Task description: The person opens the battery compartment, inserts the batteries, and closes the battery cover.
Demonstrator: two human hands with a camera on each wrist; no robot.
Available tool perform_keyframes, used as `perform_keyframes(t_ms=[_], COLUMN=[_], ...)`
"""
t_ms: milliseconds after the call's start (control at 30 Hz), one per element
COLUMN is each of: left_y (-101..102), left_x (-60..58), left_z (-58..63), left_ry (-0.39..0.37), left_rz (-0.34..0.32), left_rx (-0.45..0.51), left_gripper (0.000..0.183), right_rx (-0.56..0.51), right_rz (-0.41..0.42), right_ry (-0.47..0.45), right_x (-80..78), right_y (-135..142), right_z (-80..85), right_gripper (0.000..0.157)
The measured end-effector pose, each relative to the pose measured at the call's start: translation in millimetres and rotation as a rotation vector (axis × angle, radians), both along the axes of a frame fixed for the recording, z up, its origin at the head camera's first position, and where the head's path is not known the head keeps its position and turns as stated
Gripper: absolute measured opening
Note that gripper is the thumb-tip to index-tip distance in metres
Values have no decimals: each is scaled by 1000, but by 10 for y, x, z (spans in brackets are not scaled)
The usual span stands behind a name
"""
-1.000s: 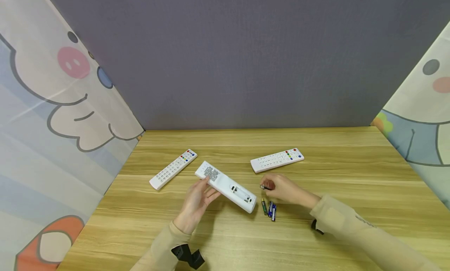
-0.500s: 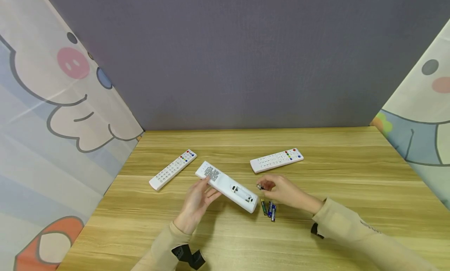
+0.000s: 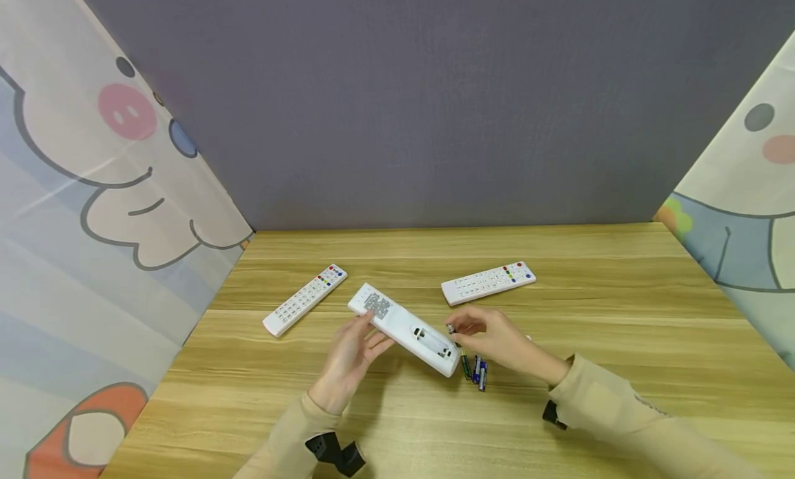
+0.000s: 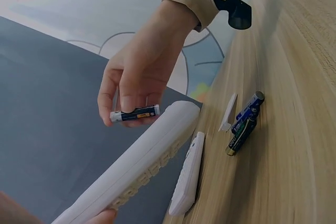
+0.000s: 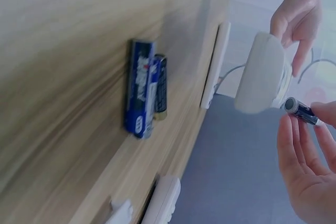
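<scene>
My left hand point(image 3: 348, 365) grips a white remote control point(image 3: 397, 321), its back turned up and tilted above the table. The battery compartment point(image 3: 433, 342) at its right end is uncovered, and no battery shows in it. Just off that end, my right hand point(image 3: 499, 337) pinches a dark AAA-size battery point(image 4: 135, 114) between thumb and fingers. In the left wrist view the battery lies crosswise near the remote's end. Below the right hand, a green-and-black battery point(image 3: 466, 366) and two blue batteries point(image 5: 139, 87) lie together on the table.
One white remote point(image 3: 306, 299) lies face up at the left, another remote point(image 3: 488, 283) face up behind the right hand. A small white cover-like piece point(image 4: 229, 112) rests near the loose batteries. A grey panel point(image 3: 447, 106) stands along the table's back edge.
My right hand has moved left with the battery, closer to the remote's end. The held remote has shifted slightly right. The loose batteries stay in place.
</scene>
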State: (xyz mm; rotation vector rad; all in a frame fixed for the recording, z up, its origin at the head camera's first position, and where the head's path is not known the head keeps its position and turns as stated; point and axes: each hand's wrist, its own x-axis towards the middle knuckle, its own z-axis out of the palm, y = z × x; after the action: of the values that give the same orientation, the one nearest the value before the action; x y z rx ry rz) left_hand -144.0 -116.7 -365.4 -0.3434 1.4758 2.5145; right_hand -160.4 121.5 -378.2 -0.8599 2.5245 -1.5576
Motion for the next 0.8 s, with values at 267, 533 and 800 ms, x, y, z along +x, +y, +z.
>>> perform_keyframes(t_ms=[267,533,800], left_y=[19,44,70], left_x=[-4,2,-7], left_z=[-2,11,8], left_ry=[2,4,4], left_rz=[-4,-12,-13], left_rx=[16,25,17], left_gripper=[43,40,41], right_rx=[-56,-69,-80], right_rz=[-25,-73,-89], right_ry=[-34,-91,-111], right_x=[23,20,29], right_y=[-57,-87,-99], right_z=[29,19,26], right_gripper=[23,22,22])
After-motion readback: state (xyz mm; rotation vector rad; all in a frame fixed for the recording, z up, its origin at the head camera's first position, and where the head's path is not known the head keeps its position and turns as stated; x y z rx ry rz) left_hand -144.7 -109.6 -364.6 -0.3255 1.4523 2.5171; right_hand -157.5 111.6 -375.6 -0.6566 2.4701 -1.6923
